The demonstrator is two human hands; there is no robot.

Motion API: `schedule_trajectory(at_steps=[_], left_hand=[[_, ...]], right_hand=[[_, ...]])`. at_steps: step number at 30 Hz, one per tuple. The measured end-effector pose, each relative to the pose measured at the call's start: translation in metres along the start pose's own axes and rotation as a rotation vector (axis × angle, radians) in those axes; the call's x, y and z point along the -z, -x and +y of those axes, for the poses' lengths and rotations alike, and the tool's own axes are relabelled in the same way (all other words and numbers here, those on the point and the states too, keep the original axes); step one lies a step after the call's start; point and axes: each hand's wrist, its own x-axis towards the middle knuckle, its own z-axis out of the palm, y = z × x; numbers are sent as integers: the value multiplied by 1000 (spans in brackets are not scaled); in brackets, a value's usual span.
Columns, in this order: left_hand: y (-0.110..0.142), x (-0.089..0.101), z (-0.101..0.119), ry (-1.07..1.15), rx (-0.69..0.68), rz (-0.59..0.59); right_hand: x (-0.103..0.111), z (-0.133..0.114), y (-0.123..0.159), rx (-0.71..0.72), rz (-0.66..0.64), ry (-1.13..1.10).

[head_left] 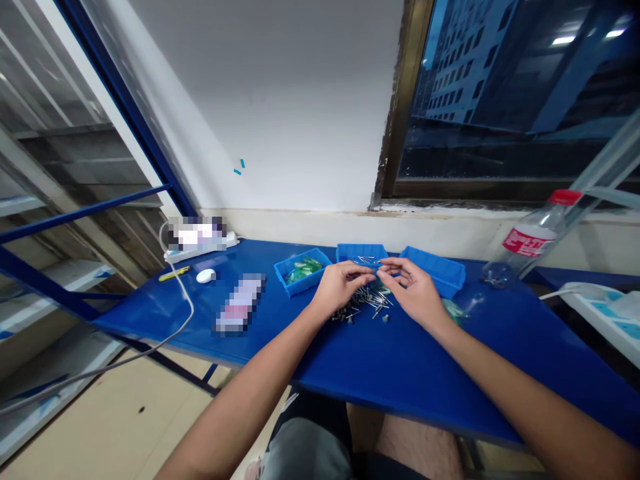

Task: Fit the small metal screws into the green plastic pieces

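Note:
My left hand [341, 287] and my right hand [411, 288] meet over the blue table, fingertips pinched and almost touching. Whatever lies between the fingertips is too small to make out. Right below them is a pile of thin metal pins with thicker ends [379, 301], possibly rivets or screws. Behind my hands stands a blue bin [345, 251] with several similar pins in it. To the left, another blue bin [295, 288] holds green-and-clear plastic packets [306, 269]. A third blue bin [453, 277] is behind my right hand, its inside partly hidden.
A plastic bottle with a red cap [530, 237] stands at the back right. On the left lie a blurred-out phone-like object [239, 307], a white oval object [205, 276], a yellow cutter [174, 273] and a cable [192, 308]. Another plastic packet [454, 311] rests by my right wrist.

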Motion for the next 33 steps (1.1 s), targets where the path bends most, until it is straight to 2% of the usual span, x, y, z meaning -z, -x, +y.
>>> schedule_trajectory(at_steps=[8,14,21,25,28,30,33], left_hand=[[-1,0,-10,-212,-142,-50],[1,-2,-12,-312,-146,-86],[2,-3,4,-137,-67,-59],[4,-1,12,-115,27,-51],[6,-1,16,-40,114,-100],[6,-3,17,37,132,-135],[6,-7,13,137,124,-114]], right_hand=[[1,3,1,1,-69,117],[2,6,2,41,-150,308],[0,-5,4,125,-243,399],[1,-12,5,119,-161,368],[3,-12,4,63,-85,327],[4,-10,3,65,-81,324],[5,-3,1,95,-102,317]])
